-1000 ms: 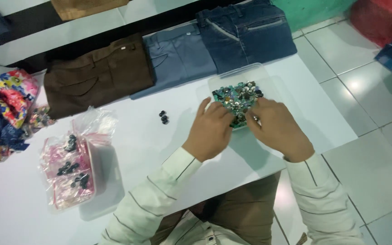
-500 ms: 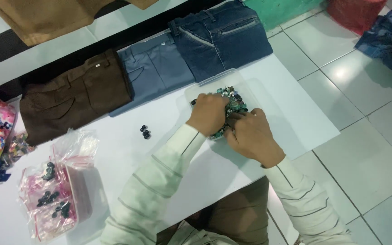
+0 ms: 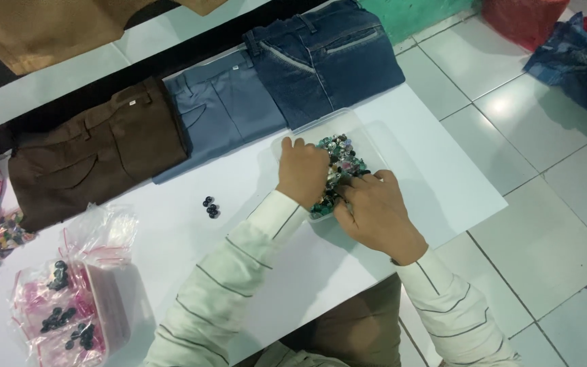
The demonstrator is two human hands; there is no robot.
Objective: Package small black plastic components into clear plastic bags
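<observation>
Left hand (image 3: 302,171) and right hand (image 3: 374,212) pinch among small, light, slippery-looking buttons (image 3: 343,162) in a clear tray (image 3: 368,132), best taken singly by their edges.

We are stretching both striped-sleeved arms toward one o'clock, the left hand (image 3: 301,171) and right hand (image 3: 375,214) lying knuckles-up, fingers curled, nearly touching.

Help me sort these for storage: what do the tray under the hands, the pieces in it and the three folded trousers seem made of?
Tray: clear, glossy plastic, apparently. Pieces: small shiny buttons or beads, probably plastic. Brown and grey-blue trousers: matte woven cloth. Dark blue trousers: denim, faded with pale stitching.
</observation>
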